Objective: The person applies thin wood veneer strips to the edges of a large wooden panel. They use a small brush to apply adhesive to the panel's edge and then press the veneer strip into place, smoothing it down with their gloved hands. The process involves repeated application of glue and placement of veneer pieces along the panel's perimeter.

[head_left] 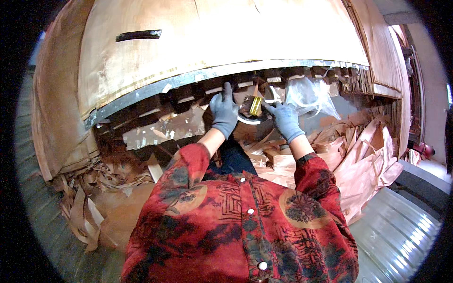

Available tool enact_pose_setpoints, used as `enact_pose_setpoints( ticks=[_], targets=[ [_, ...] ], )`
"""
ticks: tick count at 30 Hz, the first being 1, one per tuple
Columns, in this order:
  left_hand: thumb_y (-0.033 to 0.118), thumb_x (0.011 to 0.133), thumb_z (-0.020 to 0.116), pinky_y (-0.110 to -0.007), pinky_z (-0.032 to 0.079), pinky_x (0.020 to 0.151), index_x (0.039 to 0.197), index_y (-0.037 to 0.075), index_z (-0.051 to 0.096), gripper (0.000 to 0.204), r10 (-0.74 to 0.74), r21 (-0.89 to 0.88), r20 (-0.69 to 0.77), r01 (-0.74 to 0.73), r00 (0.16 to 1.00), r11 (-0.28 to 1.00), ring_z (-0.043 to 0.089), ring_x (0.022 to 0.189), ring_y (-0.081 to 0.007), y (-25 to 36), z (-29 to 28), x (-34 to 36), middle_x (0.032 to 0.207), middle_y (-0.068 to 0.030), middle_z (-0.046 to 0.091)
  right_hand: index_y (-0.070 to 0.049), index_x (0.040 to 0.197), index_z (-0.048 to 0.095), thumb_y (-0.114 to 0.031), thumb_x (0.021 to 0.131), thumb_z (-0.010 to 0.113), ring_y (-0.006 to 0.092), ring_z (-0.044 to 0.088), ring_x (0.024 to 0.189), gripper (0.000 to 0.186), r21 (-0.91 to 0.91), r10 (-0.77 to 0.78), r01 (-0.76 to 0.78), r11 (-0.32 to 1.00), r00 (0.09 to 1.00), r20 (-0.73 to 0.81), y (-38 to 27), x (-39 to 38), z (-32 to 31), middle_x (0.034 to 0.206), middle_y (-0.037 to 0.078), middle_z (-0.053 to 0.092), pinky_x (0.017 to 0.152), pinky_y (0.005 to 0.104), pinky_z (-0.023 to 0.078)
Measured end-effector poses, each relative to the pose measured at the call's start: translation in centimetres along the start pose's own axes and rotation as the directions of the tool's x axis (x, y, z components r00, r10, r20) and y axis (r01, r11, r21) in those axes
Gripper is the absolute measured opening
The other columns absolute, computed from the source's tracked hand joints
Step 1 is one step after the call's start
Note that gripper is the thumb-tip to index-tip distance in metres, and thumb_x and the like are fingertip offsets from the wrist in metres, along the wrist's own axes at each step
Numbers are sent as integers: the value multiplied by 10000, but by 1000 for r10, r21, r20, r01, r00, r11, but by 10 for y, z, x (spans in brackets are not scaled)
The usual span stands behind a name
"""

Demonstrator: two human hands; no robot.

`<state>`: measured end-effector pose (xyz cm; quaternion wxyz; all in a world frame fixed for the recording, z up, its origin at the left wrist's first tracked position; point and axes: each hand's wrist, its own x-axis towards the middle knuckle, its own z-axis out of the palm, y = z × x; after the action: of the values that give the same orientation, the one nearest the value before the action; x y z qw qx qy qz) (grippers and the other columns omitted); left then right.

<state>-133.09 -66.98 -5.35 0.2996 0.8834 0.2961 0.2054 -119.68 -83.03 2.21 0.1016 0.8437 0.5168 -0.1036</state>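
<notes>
Both of my hands wear grey gloves and reach under the edge of a big stack of thin wood veneer sheets point(212, 42). My left hand point(223, 112) is spread, fingers pointing up toward the stack's metal-edged rim point(188, 79). My right hand point(284, 119) sits just right of it, fingers near a brush with a yellow handle point(255, 105) that stands in a round dark container point(250, 119). Whether the right hand grips the brush is unclear. Red patterned sleeves cover my forearms.
Torn veneer scraps point(358, 155) pile up on the right and lower left point(89, 207). A clear plastic bag point(309, 96) lies under the stack at right. Corrugated metal sheet point(401, 231) covers the floor at lower right. More veneer leans at the far right.
</notes>
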Motion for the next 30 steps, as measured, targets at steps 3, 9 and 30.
enact_pose_setpoints(
  ticks=[3, 9, 30],
  targets=[
    [73, 648, 643, -454, 393, 799, 1377, 63, 323, 796, 16, -5, -92, -16, 996, 1000, 506, 905, -350, -37, -71, -33, 1006, -222, 530, -302, 1191, 576, -68, 802, 496, 293, 604, 883, 462, -23, 40, -39, 999, 997, 59, -14, 5, -12, 996, 92, 608, 743, 406, 489],
    [24, 643, 656, -389, 435, 644, 1084, -17, 581, 449, -112, 415, -375, 274, 920, 868, 553, 662, -277, -124, -299, -88, 637, -91, 572, -324, 1163, 587, -51, 792, 505, 309, 602, 881, 468, 49, 90, -91, 995, 996, 17, -2, -5, 20, 1014, 120, 598, 724, 419, 488],
    [27, 722, 588, -385, 373, 833, 1418, -72, 141, 833, 292, 206, -32, -280, 956, 938, 504, 808, -230, 40, -238, 93, 711, -57, 548, -63, 1015, 665, -192, 830, 657, 122, 602, 662, 226, 765, -51, -26, 643, 996, 77, 19, 20, -165, 811, 79, 674, 627, 279, 479]
  ],
)
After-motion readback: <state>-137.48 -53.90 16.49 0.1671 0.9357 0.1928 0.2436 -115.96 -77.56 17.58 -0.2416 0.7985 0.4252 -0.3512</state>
